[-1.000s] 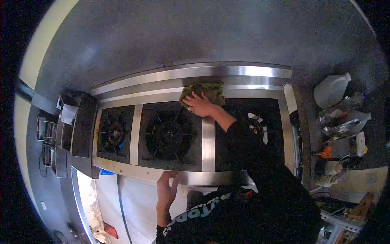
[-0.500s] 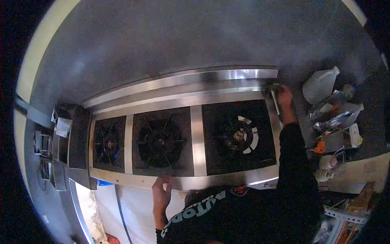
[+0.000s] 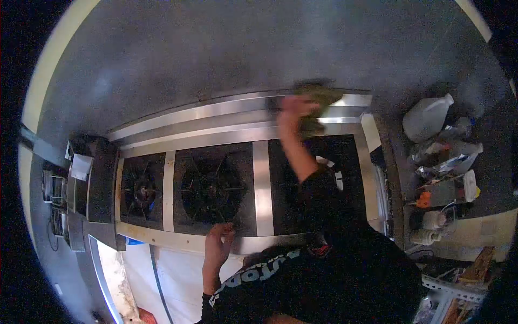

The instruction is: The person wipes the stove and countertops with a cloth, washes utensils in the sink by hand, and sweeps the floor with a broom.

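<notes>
My right hand (image 3: pixel 298 108) is blurred by motion at the stove's steel back ledge, with a green cloth (image 3: pixel 319 105) in its grip. The cloth lies against the ledge, to the right of the fingers. Near the front rim of the stove (image 3: pixel 189 242), my left hand (image 3: pixel 220 237) has its fingers bent over the edge by the middle burner (image 3: pixel 212 187); whether it holds anything is too small to tell. My right forearm passes over the right burner (image 3: pixel 338 181).
On the right stand a plastic jug (image 3: pixel 426 117), a grey bottle (image 3: pixel 468 156) and a container with an orange spray trigger (image 3: pixel 423 199). At the left is a dark steel unit (image 3: pixel 102 186) with a paper (image 3: pixel 81 167). A metal shelf frame (image 3: pixel 450 289) stands lower right.
From the stove's back right corner, my right hand has swept left along the ledge with the cloth. My left hand has risen slightly and shifted a little right.
</notes>
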Available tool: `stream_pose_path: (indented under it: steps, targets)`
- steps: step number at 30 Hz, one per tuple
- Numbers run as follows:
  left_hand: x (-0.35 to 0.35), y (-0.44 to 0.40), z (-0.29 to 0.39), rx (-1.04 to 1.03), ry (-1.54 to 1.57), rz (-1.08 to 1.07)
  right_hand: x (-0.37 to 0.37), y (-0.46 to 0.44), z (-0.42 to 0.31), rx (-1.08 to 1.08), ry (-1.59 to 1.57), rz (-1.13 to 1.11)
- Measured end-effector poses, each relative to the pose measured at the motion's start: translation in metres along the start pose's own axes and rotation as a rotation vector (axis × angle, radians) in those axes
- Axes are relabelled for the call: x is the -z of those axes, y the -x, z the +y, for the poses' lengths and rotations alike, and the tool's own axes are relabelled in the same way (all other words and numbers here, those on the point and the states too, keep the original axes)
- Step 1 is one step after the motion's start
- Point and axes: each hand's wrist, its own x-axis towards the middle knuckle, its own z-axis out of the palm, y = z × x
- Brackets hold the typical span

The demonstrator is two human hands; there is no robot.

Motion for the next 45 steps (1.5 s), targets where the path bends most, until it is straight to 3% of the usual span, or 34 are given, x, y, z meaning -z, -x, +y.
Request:
stream_pose_path:
  steps: [1,2,3,4,6,7,9,10,11,12,13,14,16,17,19,20,22,24,26,30,31,33,35,36,38,40,41,43,45]
  targets:
    - [0.000,0.001,-0.007,-0.060,-0.014,-0.010,0.006,0.027,-0.038,0.095,-0.305,0.150]
    - [0.002,0.004,-0.012,-0.118,-0.031,-0.018,0.067,0.049,-0.068,0.456,0.100,-0.235]
    - [0.006,0.006,-0.004,-0.102,-0.035,-0.008,0.049,0.071,-0.080,0.649,-0.285,-0.084]
    - [0.012,0.006,0.011,-0.067,-0.005,0.032,0.052,0.077,-0.083,0.658,-0.302,-0.096]
    - [0.025,0.013,0.014,-0.015,0.019,0.094,0.054,0.072,-0.082,0.848,-0.742,-0.371]
    - [0.028,0.019,0.008,-0.023,0.000,0.151,0.048,0.050,-0.070,0.958,-0.905,-0.404]
    - [0.033,0.035,0.001,0.063,0.008,0.240,0.092,0.010,-0.046,0.618,-0.901,-0.895]
    - [0.034,0.044,-0.009,0.087,0.020,0.268,0.115,-0.008,-0.031,0.633,-0.923,-0.985]
    - [0.035,0.055,-0.021,0.136,0.010,0.268,0.072,-0.020,0.000,0.664,-0.854,-0.701]
    - [0.035,0.064,-0.031,0.184,0.001,0.263,0.080,-0.040,0.032,0.853,-0.611,-0.616]
    - [0.037,0.071,-0.031,0.203,0.017,0.279,0.079,-0.056,0.073,0.910,-0.490,-0.558]
    - [0.037,0.081,-0.039,0.218,0.031,0.287,0.119,-0.067,0.083,0.874,-0.359,-0.727]
    - [0.035,0.096,-0.060,0.176,0.005,0.300,0.116,-0.101,0.128,1.029,0.142,-0.466]
    - [0.038,0.099,-0.055,0.278,0.004,0.284,0.118,-0.101,0.130,1.045,0.143,-0.455]
    - [0.036,0.104,-0.059,0.333,0.042,0.318,0.126,-0.091,0.114,1.277,0.255,-0.173]
    - [0.037,0.106,-0.061,0.390,0.076,0.333,0.130,-0.085,0.086,1.288,0.249,-0.167]
    - [0.042,0.107,-0.065,0.339,0.058,0.341,0.175,-0.049,-0.018,1.139,0.149,-0.824]
    - [0.046,0.108,-0.074,0.234,0.085,0.343,0.099,-0.025,-0.048,1.299,-0.194,-0.594]
    - [0.052,0.112,-0.090,0.239,0.124,0.333,0.081,0.010,-0.110,1.454,-0.210,-0.399]
    - [0.082,0.124,-0.117,0.301,0.063,0.374,0.093,0.071,-0.240,1.305,-0.512,-0.727]
    - [0.092,0.131,-0.122,0.339,0.036,0.397,0.078,0.086,-0.264,1.317,-0.518,-0.733]
    - [0.108,0.147,-0.134,0.404,0.013,0.434,0.032,0.115,-0.312,1.414,-0.473,-0.375]
    - [0.119,0.164,-0.147,0.535,0.025,0.474,0.024,0.138,-0.361,1.391,-0.515,-0.451]
    - [0.122,0.176,-0.161,0.544,-0.012,0.453,0.024,0.150,-0.377,1.350,-0.546,-0.527]
    - [0.135,0.182,-0.172,0.593,-0.079,0.447,0.021,0.166,-0.388,1.400,-0.539,-0.423]
    - [0.147,0.181,-0.184,0.465,-0.104,0.469,-0.022,0.174,-0.386,1.612,-0.691,-0.011]
    - [0.157,0.171,-0.176,0.493,-0.112,0.461,-0.028,0.171,-0.371,1.616,-0.685,-0.019]
    - [0.167,0.155,-0.169,0.483,-0.131,0.449,-0.030,0.150,-0.320,1.587,-0.942,-0.623]
    - [0.165,0.142,-0.162,0.441,-0.134,0.450,0.009,0.124,-0.265,1.452,-0.354,-1.026]
